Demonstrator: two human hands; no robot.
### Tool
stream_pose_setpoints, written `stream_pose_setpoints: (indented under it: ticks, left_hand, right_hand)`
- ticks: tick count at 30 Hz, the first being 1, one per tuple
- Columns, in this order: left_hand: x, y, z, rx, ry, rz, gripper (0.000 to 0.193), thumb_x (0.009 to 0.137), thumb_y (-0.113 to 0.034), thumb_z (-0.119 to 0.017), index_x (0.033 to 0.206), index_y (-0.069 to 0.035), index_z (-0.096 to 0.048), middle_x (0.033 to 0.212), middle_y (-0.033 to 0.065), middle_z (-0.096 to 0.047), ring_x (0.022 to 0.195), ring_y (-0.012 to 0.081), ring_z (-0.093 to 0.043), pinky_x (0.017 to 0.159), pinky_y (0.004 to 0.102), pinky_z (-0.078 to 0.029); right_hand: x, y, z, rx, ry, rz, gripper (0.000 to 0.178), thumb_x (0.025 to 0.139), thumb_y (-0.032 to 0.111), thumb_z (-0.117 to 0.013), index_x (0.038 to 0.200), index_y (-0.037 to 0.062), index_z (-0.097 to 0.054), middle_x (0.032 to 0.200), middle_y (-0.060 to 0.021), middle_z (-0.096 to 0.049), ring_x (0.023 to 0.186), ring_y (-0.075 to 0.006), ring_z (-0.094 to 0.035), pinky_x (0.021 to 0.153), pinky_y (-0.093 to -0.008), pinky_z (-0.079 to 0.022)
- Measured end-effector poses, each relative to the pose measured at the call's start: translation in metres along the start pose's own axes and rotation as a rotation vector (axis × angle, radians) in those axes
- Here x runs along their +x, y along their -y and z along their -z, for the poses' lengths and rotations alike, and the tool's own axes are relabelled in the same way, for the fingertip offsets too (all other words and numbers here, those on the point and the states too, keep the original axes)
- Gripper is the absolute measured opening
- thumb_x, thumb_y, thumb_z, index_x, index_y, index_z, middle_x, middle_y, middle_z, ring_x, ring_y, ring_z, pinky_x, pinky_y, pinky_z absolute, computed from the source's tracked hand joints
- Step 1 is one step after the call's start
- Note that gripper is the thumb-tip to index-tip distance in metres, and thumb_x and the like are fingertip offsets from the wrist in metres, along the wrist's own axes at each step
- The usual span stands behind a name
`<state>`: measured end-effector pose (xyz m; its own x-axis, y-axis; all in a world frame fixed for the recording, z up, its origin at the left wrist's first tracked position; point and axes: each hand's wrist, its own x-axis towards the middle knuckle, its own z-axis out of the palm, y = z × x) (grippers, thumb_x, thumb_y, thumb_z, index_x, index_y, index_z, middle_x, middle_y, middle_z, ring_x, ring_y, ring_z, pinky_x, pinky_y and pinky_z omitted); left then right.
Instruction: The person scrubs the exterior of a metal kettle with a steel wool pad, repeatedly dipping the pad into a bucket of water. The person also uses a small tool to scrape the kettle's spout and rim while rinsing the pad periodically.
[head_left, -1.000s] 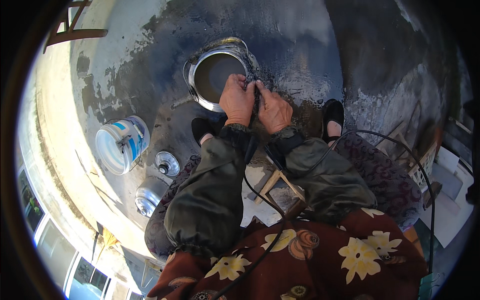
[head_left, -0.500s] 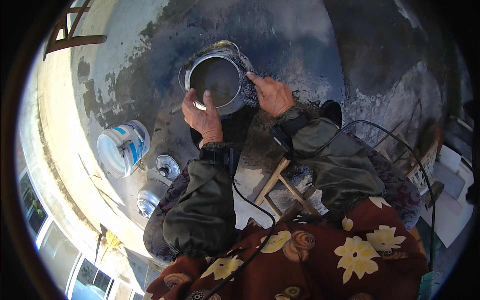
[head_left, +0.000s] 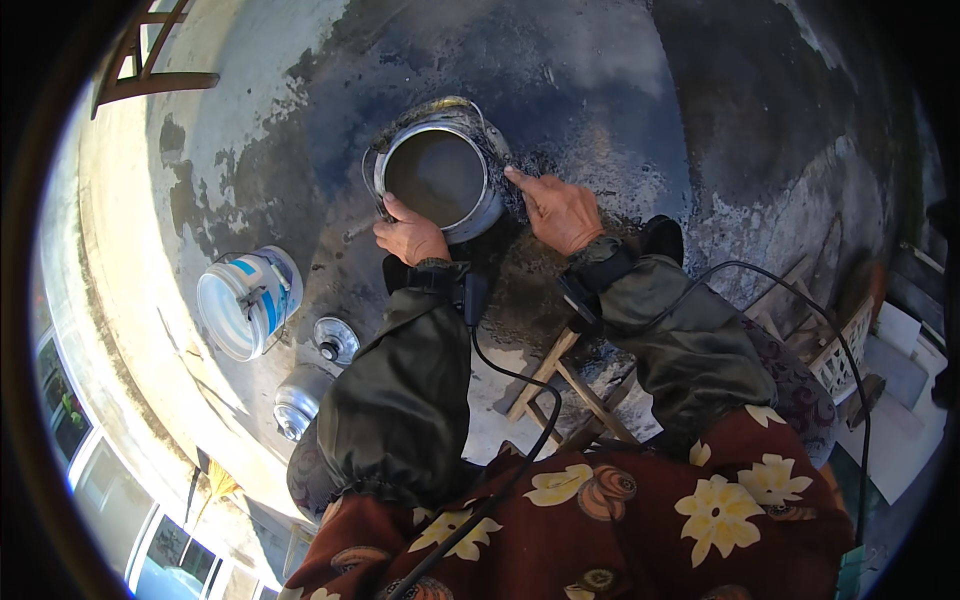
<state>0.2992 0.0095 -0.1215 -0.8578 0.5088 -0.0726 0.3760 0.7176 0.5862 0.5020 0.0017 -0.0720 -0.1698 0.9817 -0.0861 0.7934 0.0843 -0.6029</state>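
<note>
A silver metal pot [head_left: 478, 222] with a wire bail handle stands on the wet ground before me, full of murky grey-brown liquid [head_left: 435, 178]. Its outer side is blackened in places. My left hand [head_left: 412, 236] grips the near left of the rim, thumb over the edge and fingers outside. My right hand [head_left: 562, 212] is at the pot's right outer side, forefinger stretched toward the wall and the other fingers curled under. Dark, fuzzy-looking stuff lies between those fingers and the pot; whatever they hold is hidden.
To the left are a white-and-blue bucket [head_left: 238, 310], a silver lid [head_left: 337, 341] with a black knob and a silver lidded vessel [head_left: 297, 405]. A wooden stool frame [head_left: 575, 385] stands near my knees. Black cables [head_left: 800, 292] run from my wrists. A wooden chair [head_left: 155, 85] is far left.
The pot has shifted slightly nearer and to the right. My left hand has gone from fingers raised at the rim to gripping it. My right hand has moved slightly right and nearer.
</note>
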Motion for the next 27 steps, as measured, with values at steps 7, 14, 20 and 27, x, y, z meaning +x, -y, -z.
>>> stream_pose_setpoints:
  ticks: [7, 14, 20, 27]
  left_hand:
    - [-0.001, 0.004, -0.001, 0.055, -0.029, -0.06, 0.064, 0.091, -0.057, -0.043, 0.107, 0.004, -0.05, 0.101, 0.0268, -0.052, 0.094, 0.0441, -0.052, 0.079, 0.049, -0.044]
    - [0.003, 0.007, -0.002, 0.019, -0.007, -0.109, 0.063, 0.092, -0.056, -0.042, 0.104, 0.005, -0.049, 0.101, 0.027, -0.05, 0.094, 0.0446, -0.051, 0.079, 0.0486, -0.043]
    - [0.002, 0.012, -0.001, 0.007, 0.002, -0.125, 0.063, 0.093, -0.056, -0.041, 0.1, 0.007, -0.049, 0.099, 0.0284, -0.05, 0.093, 0.0454, -0.05, 0.079, 0.0493, -0.042]
    - [0.004, 0.006, 0.003, -0.001, 0.045, -0.086, 0.073, 0.09, -0.061, -0.039, 0.105, 0.01, -0.049, 0.106, 0.0313, -0.049, 0.1, 0.0468, -0.048, 0.086, 0.0489, -0.039]
  right_hand:
    - [-0.022, 0.019, -0.014, 0.151, -0.064, -0.215, 0.039, 0.088, 0.015, -0.058, 0.125, 0.0268, -0.058, 0.084, -0.0101, -0.063, 0.071, -0.033, -0.061, 0.061, -0.0429, -0.051]
    - [-0.028, -0.006, -0.042, 0.345, -0.238, -0.07, 0.038, 0.087, 0.017, -0.058, 0.124, 0.0277, -0.058, 0.08, -0.0091, -0.061, 0.071, -0.033, -0.061, 0.065, -0.045, -0.051]
    - [-0.035, -0.029, -0.043, 0.299, -0.142, -0.013, 0.038, 0.089, 0.016, -0.057, 0.126, 0.027, -0.057, 0.079, -0.0065, -0.06, 0.067, -0.03, -0.06, 0.062, -0.0407, -0.052]
    - [-0.047, -0.03, -0.043, 0.311, -0.165, -0.027, 0.046, 0.087, 0.007, -0.059, 0.129, 0.0247, -0.055, 0.075, -0.008, -0.055, 0.06, -0.0264, -0.054, 0.057, -0.0397, -0.047]
